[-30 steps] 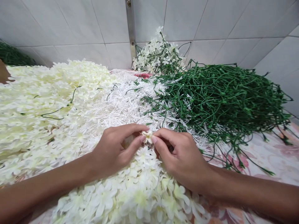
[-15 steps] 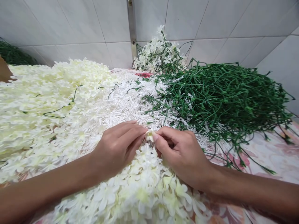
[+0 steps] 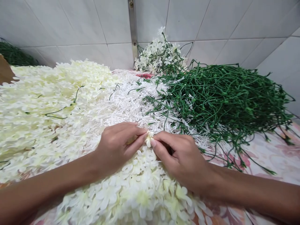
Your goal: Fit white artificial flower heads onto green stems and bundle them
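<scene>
Between the fingertips of both hands is a small cream-white artificial flower [image 3: 148, 140]. My left hand [image 3: 119, 145] pinches it from the left, thumb against forefinger. From the right, my right hand [image 3: 180, 153] grips its edge between thumb and forefinger. A heap of loose white and pale-yellow flower heads [image 3: 140, 193] lies right below the hands. Just beyond the fingertips spreads a pile of thin white stamen pieces [image 3: 131, 103]. Whatever sits inside the curled fingers is hidden.
Green plastic stems [image 3: 222, 97] are heaped at the right. A broad mound of cream petals [image 3: 47, 109] covers the left. Assembled white flowers [image 3: 160, 56] stand against the tiled wall [image 3: 187, 18]. A floral cloth [image 3: 272, 156] shows at the right.
The left thumb and forefinger have shifted slightly on the flower, opening a gap behind the fingertips. The flower has turned and tilted a little between the hands; the right hand hardly moved.
</scene>
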`<state>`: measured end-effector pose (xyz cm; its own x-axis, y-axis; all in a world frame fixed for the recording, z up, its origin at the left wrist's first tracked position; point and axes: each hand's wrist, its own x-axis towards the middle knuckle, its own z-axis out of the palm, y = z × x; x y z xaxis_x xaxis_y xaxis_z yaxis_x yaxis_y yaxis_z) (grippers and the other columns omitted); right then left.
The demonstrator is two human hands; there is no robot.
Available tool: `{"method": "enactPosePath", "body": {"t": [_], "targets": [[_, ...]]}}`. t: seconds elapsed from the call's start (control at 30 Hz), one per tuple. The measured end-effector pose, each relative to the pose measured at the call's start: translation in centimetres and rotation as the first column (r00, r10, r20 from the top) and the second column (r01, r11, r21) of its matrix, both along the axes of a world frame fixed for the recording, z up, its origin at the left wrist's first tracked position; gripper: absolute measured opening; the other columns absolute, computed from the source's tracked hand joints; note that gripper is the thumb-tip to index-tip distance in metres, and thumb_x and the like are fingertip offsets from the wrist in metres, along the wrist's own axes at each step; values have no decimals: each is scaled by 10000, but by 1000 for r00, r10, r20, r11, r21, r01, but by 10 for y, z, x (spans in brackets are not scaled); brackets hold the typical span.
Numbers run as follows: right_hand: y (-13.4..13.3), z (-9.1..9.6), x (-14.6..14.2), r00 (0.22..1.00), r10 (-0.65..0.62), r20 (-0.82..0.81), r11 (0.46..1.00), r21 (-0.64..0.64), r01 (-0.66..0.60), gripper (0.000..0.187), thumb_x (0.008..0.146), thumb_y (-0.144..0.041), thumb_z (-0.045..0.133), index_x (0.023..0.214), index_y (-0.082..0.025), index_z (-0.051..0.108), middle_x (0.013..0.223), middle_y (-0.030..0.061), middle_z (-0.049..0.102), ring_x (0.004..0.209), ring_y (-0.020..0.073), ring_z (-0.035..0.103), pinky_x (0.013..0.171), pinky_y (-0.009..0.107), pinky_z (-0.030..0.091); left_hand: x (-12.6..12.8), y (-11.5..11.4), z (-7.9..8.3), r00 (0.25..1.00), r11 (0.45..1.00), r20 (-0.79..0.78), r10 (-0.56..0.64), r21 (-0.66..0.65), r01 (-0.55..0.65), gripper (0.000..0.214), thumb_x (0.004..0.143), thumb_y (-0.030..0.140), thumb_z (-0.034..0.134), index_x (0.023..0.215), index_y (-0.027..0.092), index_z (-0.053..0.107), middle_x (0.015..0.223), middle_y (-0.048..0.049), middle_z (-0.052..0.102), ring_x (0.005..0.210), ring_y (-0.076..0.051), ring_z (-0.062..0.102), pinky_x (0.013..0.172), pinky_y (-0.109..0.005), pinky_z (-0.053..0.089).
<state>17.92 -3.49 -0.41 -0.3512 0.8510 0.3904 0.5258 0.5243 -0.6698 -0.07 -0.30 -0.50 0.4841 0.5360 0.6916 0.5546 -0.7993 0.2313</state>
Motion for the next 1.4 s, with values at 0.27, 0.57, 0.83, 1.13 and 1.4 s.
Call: {"method": "enactPosePath", "body": {"t": [0.27, 0.57, 0.83, 1.13, 1.4], "targets": [[3, 2, 1, 999, -29, -47, 992, -128, 22, 259, 897, -179, 478, 644, -147, 526, 538, -41, 472, 475, 59, 408, 500, 207, 293, 1, 3, 1, 994, 997, 92, -60, 48, 56, 73, 755, 70, 676, 794, 129, 655, 779, -46, 694, 715, -116, 647, 642, -221, 530], [2, 0, 1, 996, 91, -22, 996, -20, -92, 282, 892, -117, 469, 612, -147, 445, 549, -49, 377, 499, 54, 343, 522, 204, 283, 1, 2, 0, 999, 999, 13, -48, 24, 48, 58, 811, 98, 603, 803, 153, 619, 758, -36, 683, 694, -133, 617, 624, -269, 502], [0, 1, 3, 993, -67, -101, 988, -143, 53, 246, 906, -197, 460, 684, -146, 556, 528, -44, 461, 460, 61, 396, 465, 207, 298, 1, -1, 4, 981, 986, 132, -144, -60, 153, 66, 777, 96, 619, 799, 155, 599, 728, -44, 656, 680, -149, 602, 623, -304, 497], [-2, 0, 1, 998, -30, -52, 999, 10, 31, 175, 881, -147, 503, 753, -118, 619, 565, -35, 515, 485, 50, 429, 500, 191, 338, 0, 2, 3, 978, 981, 132, -164, -83, 176, 126, 817, 93, 618, 919, 168, 626, 811, -34, 683, 766, -131, 626, 690, -282, 523], [1, 0, 1, 990, -58, -132, 974, -223, 28, 132, 849, -147, 524, 911, -163, 640, 574, -52, 570, 473, 58, 475, 447, 170, 358, 0, 1, 3, 937, 956, 215, -275, -39, 290, 137, 798, 59, 630, 885, 165, 641, 830, -65, 682, 793, -143, 645, 711, -298, 568]]}}
